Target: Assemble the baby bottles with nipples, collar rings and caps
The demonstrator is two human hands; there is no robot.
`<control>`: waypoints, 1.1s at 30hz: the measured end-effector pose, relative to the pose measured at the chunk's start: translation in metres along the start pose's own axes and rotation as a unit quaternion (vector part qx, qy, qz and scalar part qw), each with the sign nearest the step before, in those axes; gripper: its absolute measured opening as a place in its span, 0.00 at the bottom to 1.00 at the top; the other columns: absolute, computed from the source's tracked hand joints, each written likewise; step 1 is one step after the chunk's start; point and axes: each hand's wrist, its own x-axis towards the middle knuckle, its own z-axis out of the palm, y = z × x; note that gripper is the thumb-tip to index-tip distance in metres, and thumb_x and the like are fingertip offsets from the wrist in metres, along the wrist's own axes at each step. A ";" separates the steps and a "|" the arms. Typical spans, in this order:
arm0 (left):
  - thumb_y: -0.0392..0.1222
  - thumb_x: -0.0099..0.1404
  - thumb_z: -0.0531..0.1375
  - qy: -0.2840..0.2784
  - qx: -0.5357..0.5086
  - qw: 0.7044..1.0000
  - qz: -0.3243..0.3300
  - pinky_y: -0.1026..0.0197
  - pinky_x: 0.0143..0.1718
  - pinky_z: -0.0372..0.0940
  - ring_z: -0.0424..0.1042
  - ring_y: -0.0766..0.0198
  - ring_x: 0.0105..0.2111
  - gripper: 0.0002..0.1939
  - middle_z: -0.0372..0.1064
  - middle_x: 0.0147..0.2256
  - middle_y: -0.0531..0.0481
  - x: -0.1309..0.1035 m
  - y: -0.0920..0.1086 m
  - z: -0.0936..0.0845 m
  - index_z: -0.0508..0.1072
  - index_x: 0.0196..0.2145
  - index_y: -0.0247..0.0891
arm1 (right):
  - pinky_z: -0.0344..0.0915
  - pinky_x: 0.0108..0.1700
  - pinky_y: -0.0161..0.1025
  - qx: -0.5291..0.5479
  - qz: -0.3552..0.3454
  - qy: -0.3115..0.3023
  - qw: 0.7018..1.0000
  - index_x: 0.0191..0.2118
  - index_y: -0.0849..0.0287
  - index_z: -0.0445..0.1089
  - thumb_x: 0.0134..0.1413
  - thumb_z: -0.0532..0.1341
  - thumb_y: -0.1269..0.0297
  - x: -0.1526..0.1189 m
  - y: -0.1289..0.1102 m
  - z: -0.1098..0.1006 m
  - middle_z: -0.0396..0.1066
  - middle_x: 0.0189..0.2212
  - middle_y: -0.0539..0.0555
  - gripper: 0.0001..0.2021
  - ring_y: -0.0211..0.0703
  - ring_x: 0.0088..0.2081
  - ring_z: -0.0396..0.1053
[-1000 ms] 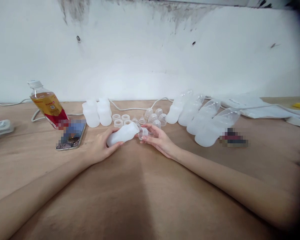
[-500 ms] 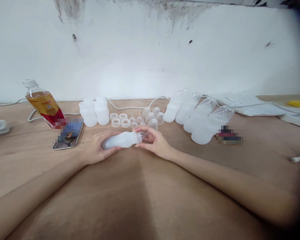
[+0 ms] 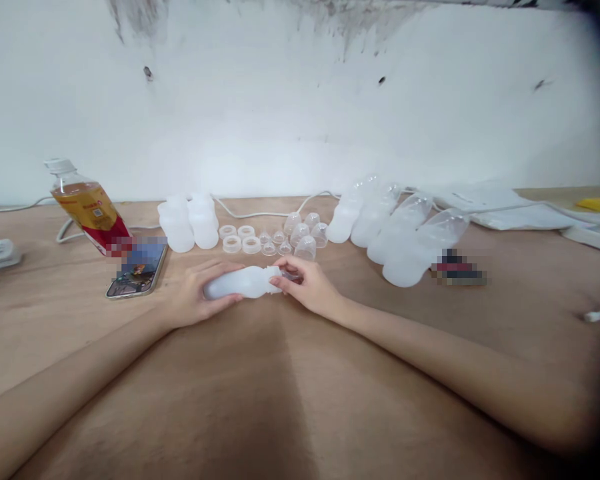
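Note:
A frosted white baby bottle lies on its side above the table, its base to the left. My left hand is wrapped round the base end. At the other end, my right hand is closed on the collar ring and the clear nipple, which the fingers partly cover. Just behind are several loose collar rings, small clear nipples and clear dome caps. Two bottle bodies without tops stand at the back left. Several capped bottles stand at the right.
A phone and a drink bottle are on the left of the wooden table. White cables run along the wall. A plastic bag, a blurred dark item and a cable end lie to the right.
My right hand's fingers have closed in and turned on the collar and nipple, covering more of the nipple. My left hand and the bottle have hardly moved.

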 end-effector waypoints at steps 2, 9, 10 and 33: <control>0.47 0.56 0.57 0.019 -0.003 1.000 -0.005 0.58 0.43 0.63 0.68 0.58 0.42 0.20 0.68 0.43 0.47 0.001 -0.002 0.001 0.66 0.45 0.37 | 0.63 0.37 0.39 0.010 -0.025 -0.015 1.000 0.42 0.59 0.60 0.54 0.51 0.55 -0.001 -0.001 -0.002 0.65 0.37 0.55 0.15 0.40 0.37 0.64; 0.46 0.56 0.58 0.028 -0.009 0.999 -0.019 0.57 0.43 0.63 0.68 0.58 0.41 0.20 0.69 0.43 0.48 0.001 -0.003 0.002 0.65 0.46 0.38 | 0.64 0.37 0.36 0.097 -0.086 -0.063 0.990 0.46 0.55 0.54 0.48 0.58 0.65 -0.004 -0.003 -0.006 0.56 0.46 0.55 0.18 0.40 0.44 0.60; 0.46 0.56 0.57 0.030 -0.010 0.999 -0.015 0.57 0.43 0.63 0.68 0.58 0.42 0.20 0.69 0.43 0.47 0.001 -0.003 0.002 0.65 0.46 0.38 | 0.64 0.36 0.35 0.104 -0.079 -0.057 0.990 0.44 0.55 0.56 0.48 0.58 0.65 -0.003 -0.003 -0.006 0.57 0.45 0.55 0.17 0.39 0.42 0.61; 0.46 0.56 0.57 0.040 0.016 0.999 0.029 0.57 0.44 0.63 0.68 0.58 0.42 0.19 0.68 0.43 0.47 -0.001 -0.004 0.003 0.64 0.46 0.39 | 0.55 0.19 0.30 0.086 0.045 -0.024 0.995 0.30 0.61 0.61 0.49 0.57 0.54 0.000 -0.002 0.000 0.62 0.20 0.47 0.13 0.28 0.16 0.56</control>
